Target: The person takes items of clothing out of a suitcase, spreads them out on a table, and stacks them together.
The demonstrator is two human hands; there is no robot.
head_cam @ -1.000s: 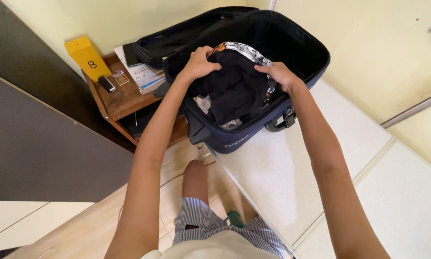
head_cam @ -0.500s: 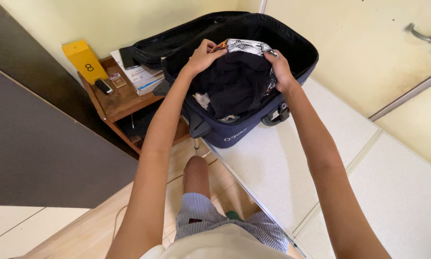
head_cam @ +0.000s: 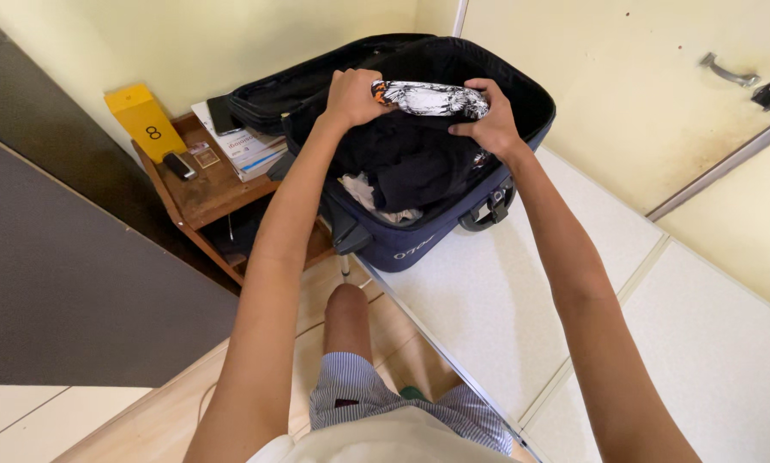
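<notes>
A dark blue suitcase (head_cam: pixel 419 244) lies open on a white surface, its lid leaning back against the wall. Dark clothes (head_cam: pixel 411 163) are piled inside it. My left hand (head_cam: pixel 351 93) and my right hand (head_cam: pixel 488 120) each grip one end of a rolled black-and-white patterned garment (head_cam: pixel 428 99) with an orange edge, held just above the pile of clothes.
A small wooden side table (head_cam: pixel 198 190) stands left of the suitcase with a yellow box (head_cam: pixel 145 124), a phone (head_cam: pixel 217 113), papers (head_cam: pixel 246 147) and a small dark device (head_cam: pixel 176 165). A pale door with a metal handle (head_cam: pixel 728 70) is at the right. My bare knee (head_cam: pixel 349 309) is below.
Both hands have lifted the patterned garment up off the dark clothes and gathered it into a roll between them. The view has shifted slightly.
</notes>
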